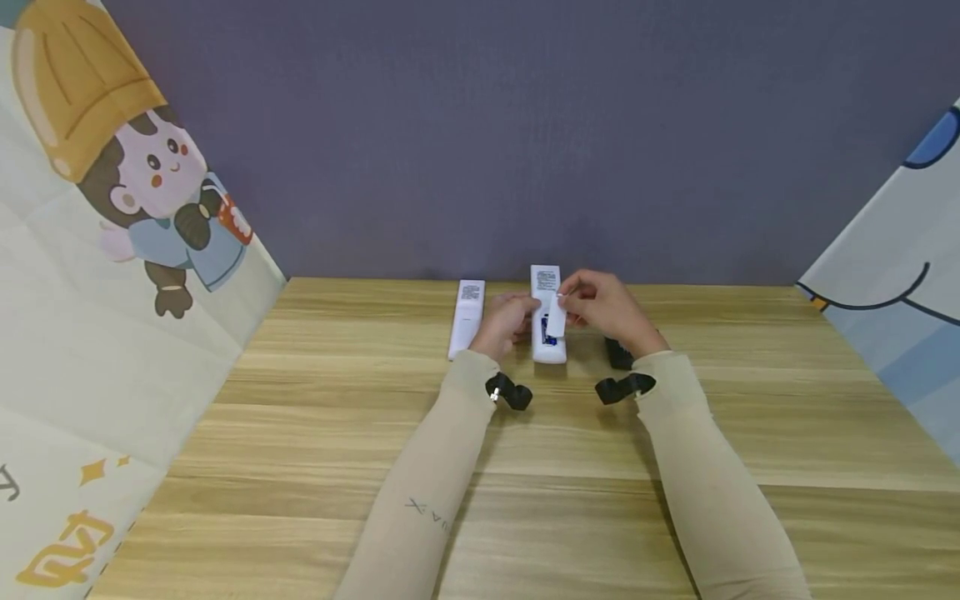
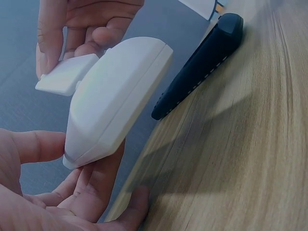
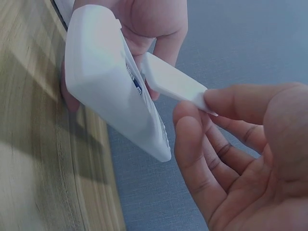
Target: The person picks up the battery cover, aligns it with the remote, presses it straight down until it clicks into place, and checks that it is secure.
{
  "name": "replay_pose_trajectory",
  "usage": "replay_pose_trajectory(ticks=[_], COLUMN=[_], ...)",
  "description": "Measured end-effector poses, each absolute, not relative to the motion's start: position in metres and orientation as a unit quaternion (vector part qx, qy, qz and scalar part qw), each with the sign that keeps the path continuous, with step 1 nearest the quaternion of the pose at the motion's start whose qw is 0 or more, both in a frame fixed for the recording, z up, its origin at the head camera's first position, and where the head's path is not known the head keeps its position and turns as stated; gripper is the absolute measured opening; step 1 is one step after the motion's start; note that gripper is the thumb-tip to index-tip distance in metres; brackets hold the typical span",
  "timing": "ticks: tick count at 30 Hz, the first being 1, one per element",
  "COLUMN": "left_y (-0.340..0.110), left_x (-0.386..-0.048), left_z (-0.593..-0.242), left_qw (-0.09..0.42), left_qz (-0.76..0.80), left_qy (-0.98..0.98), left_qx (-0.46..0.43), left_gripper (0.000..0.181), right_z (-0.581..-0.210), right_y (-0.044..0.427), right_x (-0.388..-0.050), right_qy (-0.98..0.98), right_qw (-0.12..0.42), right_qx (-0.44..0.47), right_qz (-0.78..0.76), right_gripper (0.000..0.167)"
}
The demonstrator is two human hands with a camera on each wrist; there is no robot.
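Observation:
My left hand (image 1: 507,322) grips a white remote control (image 1: 550,354) by its side, back face up and raised off the table. Blue batteries (image 1: 548,331) show in its uncovered compartment. Between thumb and fingertips, my right hand (image 1: 604,305) pinches a white battery cover (image 1: 557,318), tilted just above that compartment. From the left wrist view, the cover (image 2: 67,74) stands out at an angle beside the remote's body (image 2: 113,91). In the right wrist view, one end of the cover (image 3: 175,84) is close to the compartment; whether they touch I cannot tell.
A second white remote (image 1: 467,321) lies back side up on the wooden table (image 1: 375,467), left of my left hand. Below my right wrist is a black remote-like object (image 1: 618,353), partly hidden; the left wrist view shows its long dark body (image 2: 202,62). A grey-blue wall (image 1: 480,142) stands behind the table.

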State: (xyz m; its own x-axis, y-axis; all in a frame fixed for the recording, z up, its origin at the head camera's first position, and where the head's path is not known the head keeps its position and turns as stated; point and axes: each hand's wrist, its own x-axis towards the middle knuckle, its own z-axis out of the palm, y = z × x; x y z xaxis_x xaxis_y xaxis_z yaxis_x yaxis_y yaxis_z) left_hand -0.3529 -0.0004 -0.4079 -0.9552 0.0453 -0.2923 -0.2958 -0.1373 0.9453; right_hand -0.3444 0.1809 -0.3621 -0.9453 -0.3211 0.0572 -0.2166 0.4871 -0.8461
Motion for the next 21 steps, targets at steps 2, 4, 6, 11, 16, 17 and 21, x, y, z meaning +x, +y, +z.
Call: replay_pose_trajectory(ticks=[2, 4, 6, 11, 16, 17, 21], left_y=[0.002, 0.004, 0.005, 0.011, 0.015, 0.016, 0.019], left_x=[-0.357, -0.360, -0.364, -0.379, -0.393, -0.396, -0.407], left_z=[-0.407, -0.406, -0.405, -0.402, -0.402, -0.402, -0.401], left_qw=[0.110, 0.106, 0.103, 0.092, 0.083, 0.081, 0.070], left_qz=[0.747, 0.745, 0.745, 0.749, 0.758, 0.759, 0.759], left_qy=[0.648, 0.650, 0.650, 0.646, 0.635, 0.634, 0.633], left_qx=[-0.102, -0.104, -0.106, -0.112, -0.121, -0.123, -0.131], left_gripper=[0.045, 0.045, 0.044, 0.043, 0.040, 0.040, 0.041], right_z=[-0.362, -0.362, -0.362, -0.359, -0.356, -0.356, -0.355], right_y=[0.183, 0.184, 0.185, 0.191, 0.194, 0.195, 0.196], right_x=[-0.351, -0.357, -0.363, -0.383, -0.400, -0.404, -0.418], right_qy=[0.859, 0.858, 0.856, 0.849, 0.844, 0.843, 0.842], right_qw=[0.057, 0.060, 0.065, 0.080, 0.095, 0.098, 0.107], right_qx=[-0.165, -0.173, -0.179, -0.196, -0.216, -0.220, -0.231], right_qz=[-0.481, -0.480, -0.480, -0.483, -0.482, -0.481, -0.476], right_gripper=[0.016, 0.015, 0.015, 0.016, 0.015, 0.015, 0.015])
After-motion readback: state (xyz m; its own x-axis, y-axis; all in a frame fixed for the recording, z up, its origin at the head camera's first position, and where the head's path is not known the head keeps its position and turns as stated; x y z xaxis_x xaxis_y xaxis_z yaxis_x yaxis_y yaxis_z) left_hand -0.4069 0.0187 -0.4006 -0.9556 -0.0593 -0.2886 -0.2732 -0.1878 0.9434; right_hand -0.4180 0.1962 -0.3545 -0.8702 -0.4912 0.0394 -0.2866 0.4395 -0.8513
